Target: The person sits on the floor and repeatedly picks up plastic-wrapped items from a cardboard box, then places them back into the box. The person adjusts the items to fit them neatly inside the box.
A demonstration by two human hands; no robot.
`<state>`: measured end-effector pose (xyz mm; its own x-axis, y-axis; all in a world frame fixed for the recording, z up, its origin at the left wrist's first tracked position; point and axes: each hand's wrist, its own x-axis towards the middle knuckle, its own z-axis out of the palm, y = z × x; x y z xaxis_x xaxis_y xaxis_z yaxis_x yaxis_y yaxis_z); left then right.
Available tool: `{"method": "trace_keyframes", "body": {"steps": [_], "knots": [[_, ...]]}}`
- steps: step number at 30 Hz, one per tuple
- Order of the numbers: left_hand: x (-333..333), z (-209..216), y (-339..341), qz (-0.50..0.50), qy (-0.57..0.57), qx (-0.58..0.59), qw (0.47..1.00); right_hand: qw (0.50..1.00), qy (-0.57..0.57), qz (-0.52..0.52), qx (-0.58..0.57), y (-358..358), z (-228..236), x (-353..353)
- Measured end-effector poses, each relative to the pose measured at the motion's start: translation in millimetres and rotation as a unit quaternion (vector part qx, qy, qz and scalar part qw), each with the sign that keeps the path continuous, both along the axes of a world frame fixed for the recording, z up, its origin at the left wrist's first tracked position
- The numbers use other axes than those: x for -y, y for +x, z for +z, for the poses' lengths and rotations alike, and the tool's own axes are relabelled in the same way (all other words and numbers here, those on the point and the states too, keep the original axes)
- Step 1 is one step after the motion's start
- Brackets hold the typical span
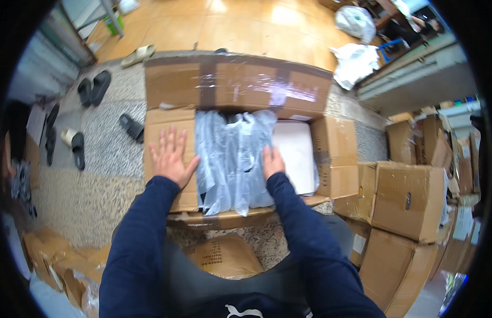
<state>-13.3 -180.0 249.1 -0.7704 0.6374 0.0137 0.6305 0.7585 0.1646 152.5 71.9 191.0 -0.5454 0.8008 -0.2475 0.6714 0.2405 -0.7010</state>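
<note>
An opened cardboard box (338, 153) stands in front of me, its flaps folded outward. Translucent plastic bags (233, 159) fill its left and middle part; what they wrap is hard to make out. On the right inside the box lies a flat white package (294, 153). My left hand (173, 156) rests flat on the left flap (172, 122), fingers spread, holding nothing. At the seam between the bags and the white package is my right hand (272, 161), fingers stretched forward and touching the bags' right edge. Nothing is gripped in it.
Several cardboard boxes (407, 201) are stacked to my right. Another box (225, 257) sits on the floor between my legs. Loose slippers (100, 87) lie at the left. White plastic bags (354, 61) and a metal-edged threshold (405, 77) are at the far right.
</note>
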Motion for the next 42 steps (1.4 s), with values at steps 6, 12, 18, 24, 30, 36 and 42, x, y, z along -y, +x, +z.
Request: {"method": "trace_keyframes", "body": {"steps": [6,12,18,24,30,36,42], "knots": [[18,-4,-39,-0.026,0.058,0.11,0.992,0.907,0.374,-0.121,-0.153,146,15,-42],[-19,-27,-98,0.224,0.049,-0.092,0.969,0.795,-0.121,-0.526,-0.275,242,35,-140],[-22,-38,-129,0.252,0.163,0.002,0.954,0.757,-0.189,-0.425,-0.459,235,59,-121],[-16,-41,-110,0.132,0.18,-0.111,0.968,0.991,0.129,0.041,-0.002,135,64,-100],[-35,-28,-64,-0.04,0.109,-0.107,0.987,0.915,0.316,0.137,0.212,95,54,-43],[-38,-32,-58,-0.009,0.168,-0.08,0.982,0.966,0.166,0.186,0.064,52,33,-24],[-39,-38,-63,0.073,0.164,-0.07,0.981,0.97,0.165,-0.063,0.168,-5,-5,14]]}}
